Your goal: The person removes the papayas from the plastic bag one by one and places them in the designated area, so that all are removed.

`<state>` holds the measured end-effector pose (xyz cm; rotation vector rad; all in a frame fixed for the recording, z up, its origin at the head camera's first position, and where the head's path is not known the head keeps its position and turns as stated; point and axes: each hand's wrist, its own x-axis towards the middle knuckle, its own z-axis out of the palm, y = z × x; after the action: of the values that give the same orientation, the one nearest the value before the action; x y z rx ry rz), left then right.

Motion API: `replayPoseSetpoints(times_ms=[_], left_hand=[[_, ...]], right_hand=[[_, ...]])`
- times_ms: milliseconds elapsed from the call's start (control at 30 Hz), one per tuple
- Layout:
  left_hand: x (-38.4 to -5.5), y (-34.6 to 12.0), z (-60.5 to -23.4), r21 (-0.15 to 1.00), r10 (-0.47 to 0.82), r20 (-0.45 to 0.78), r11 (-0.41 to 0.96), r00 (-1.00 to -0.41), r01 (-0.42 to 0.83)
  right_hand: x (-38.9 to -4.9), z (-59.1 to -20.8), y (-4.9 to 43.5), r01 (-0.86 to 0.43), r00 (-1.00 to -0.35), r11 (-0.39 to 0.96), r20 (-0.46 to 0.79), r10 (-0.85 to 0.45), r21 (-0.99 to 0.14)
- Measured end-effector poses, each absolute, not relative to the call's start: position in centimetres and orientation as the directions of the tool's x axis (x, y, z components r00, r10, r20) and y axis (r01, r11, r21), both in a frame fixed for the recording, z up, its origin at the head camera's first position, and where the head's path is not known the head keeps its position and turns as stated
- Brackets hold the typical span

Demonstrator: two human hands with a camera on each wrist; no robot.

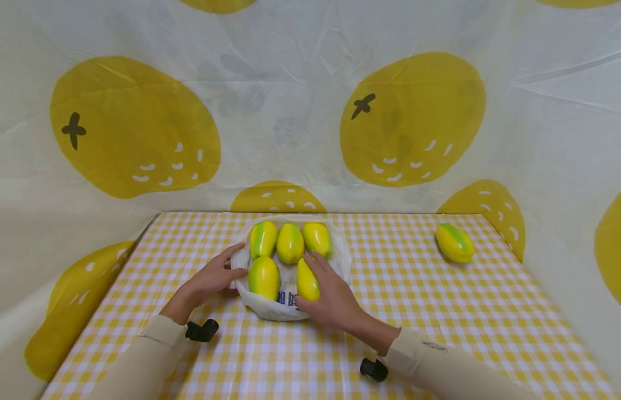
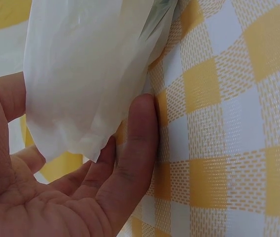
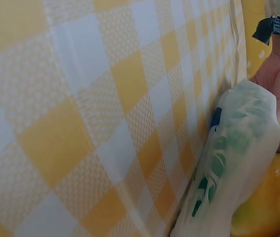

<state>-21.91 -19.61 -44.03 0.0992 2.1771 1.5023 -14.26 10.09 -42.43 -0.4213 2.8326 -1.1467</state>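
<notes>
From my remote post, I am looking down at a white plastic bag [image 1: 277, 312] lying open on a table [image 1: 390, 311] covered in yellow-and-white check. Five smooth yellow-green fruits are sitting inside the bag: along its far side a left far fruit [image 1: 263, 240], a middle far fruit [image 1: 290, 244] and a right far fruit [image 1: 317, 240], and nearer its front edge a near left fruit [image 1: 264, 278] and a held fruit [image 1: 306, 282]. A lone fruit [image 1: 455, 243] is lying well apart, to the right of the bag.

My right hand [image 1: 335, 300] is reaching over the bag's right front rim, its fingers curving around the held fruit. My left hand [image 1: 207, 283] is resting at the bag's left edge, its fingers parted and relaxed, touching the plastic without a firm grip.

I am judging the step in hand to be setting the held fruit in its place within the bag while the left hand is steadying the edge. The next move is probably calling for the right fingers to loosen and clear the rim without dragging the plastic; the lone fruit is waiting outside the bag.
</notes>
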Motion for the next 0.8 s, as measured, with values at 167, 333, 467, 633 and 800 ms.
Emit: replayPoseSetpoints(times_ms=[167,333,467,633,800], left_hand=[[-21.9,-19.6,-44.1,0.899,0.328,-0.363,0.368,-0.872,-0.236],[-22.0,-19.7,-44.2,0.901,0.336,-0.363,0.364,-0.869,-0.236],[-21.9,-19.7,-44.0,0.897,0.335,-0.359,0.381,-0.871,-0.224],[-21.7,-19.5,-44.0,0.886,0.329,-0.358,0.413,-0.874,-0.208],[-21.6,-19.4,-43.9,0.880,0.323,-0.360,0.428,-0.875,-0.204]], right_hand=[[-14.2,-42.0,10.6,-0.220,-0.963,0.687,0.041,-0.268,-0.692],[-14.3,-41.6,11.1,-0.229,-0.963,0.690,0.055,-0.264,-0.686],[-14.4,-41.6,11.5,-0.240,-0.961,0.695,0.066,-0.267,-0.677],[-14.5,-41.4,11.9,-0.235,-0.963,0.708,0.060,-0.264,-0.666],[-14.7,-41.0,12.4,-0.228,-0.964,0.714,0.049,-0.262,-0.662]])
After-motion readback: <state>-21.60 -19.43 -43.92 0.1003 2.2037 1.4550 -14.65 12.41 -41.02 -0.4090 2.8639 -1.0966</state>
